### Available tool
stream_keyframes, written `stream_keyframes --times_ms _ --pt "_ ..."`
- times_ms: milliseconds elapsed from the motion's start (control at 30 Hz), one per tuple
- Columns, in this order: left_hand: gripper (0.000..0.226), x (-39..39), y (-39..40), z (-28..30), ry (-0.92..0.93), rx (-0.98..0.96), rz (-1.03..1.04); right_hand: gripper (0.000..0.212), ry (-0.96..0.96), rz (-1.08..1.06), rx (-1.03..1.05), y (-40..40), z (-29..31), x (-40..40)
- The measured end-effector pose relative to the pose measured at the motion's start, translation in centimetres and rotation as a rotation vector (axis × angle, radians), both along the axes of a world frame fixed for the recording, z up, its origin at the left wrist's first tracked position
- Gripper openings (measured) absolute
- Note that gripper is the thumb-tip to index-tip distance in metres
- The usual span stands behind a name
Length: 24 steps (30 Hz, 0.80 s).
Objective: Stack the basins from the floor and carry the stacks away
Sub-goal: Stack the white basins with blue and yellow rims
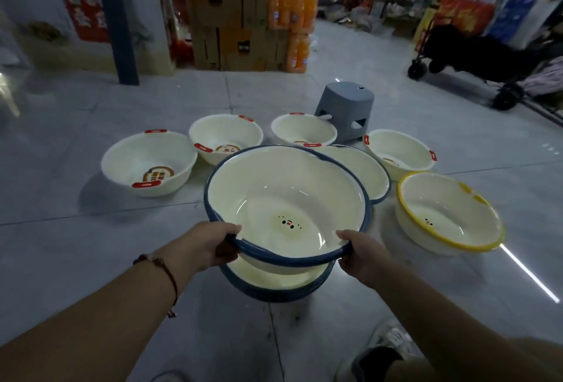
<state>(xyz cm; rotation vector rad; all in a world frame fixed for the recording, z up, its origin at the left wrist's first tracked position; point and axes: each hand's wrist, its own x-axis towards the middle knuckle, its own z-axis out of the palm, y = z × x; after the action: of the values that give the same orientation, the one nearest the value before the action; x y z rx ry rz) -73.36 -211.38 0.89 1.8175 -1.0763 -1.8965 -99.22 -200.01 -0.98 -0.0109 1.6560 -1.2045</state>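
From my seat, the biggest thing ahead is the wall of cardboard boxes [231, 13] at the far end of the grey tiled floor [76, 259], with orange drink bottles [294, 7] stacked against its right side. A black trolley [475, 58] stands well off to the right, and a grey plastic stool [345, 110] sits just behind the ring of basins.

Four cream basins with red handles lie mouth up across the back: the left red-handled basin [149, 164], the second one [225, 138], the third one [304, 130] and the right one [399, 153]. A yellow-rimmed basin [447, 211] rests on the floor near my right, and another blue-rimmed basin [365, 168] shows partly behind the one I hold.

The held blue-rimmed basin [288, 208] is off the floor, mouth up and tipped towards me, directly over a blue-rimmed stack [274, 285] on the floor.

Both forearms reach forward. My left hand [210, 247] curls its fingers over the near rim on the left; my right hand [364, 255] grips the near rim on the right, thumb on top
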Motion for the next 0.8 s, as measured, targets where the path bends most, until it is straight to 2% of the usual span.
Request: stream_keyframes --times_ms 100,200,300,433,533,633,800 --pt "0.014 -2.2 -0.4 -1.2 0.002 0.022 0.016 0.025 0.084 -0.027 0.017 -0.5 -1.9 -0.7" --pt "0.014 -3.1 -1.3 -2.5 -0.012 0.033 -0.005 0.022 0.186 0.032 0.065 -1.0 -3.2 -0.8" --pt "0.022 -3.2 -2.2 -4.0 -0.073 0.033 -0.077 0.02 0.214 0.151 0.131 -0.8 -4.3 -0.9" --pt "0.036 -2.7 -2.8 -5.5 -0.21 0.078 -0.216 0.032 0.276 0.344 0.227 -0.6 -5.9 -1.2" --pt "0.047 -2.5 -2.9 -5.4 -0.345 0.028 -0.312 0.035 0.288 0.378 0.234 -1.3 -6.0 -0.9" --pt "0.047 -2.6 -2.5 -4.9 -0.407 -0.017 -0.325 0.025 0.289 0.386 0.252 -1.3 -5.4 -0.3" --pt "0.033 -2.2 -1.2 -4.6 -0.264 -0.02 -0.206 0.024 0.223 0.324 0.218 0.3 -5.1 0.9"
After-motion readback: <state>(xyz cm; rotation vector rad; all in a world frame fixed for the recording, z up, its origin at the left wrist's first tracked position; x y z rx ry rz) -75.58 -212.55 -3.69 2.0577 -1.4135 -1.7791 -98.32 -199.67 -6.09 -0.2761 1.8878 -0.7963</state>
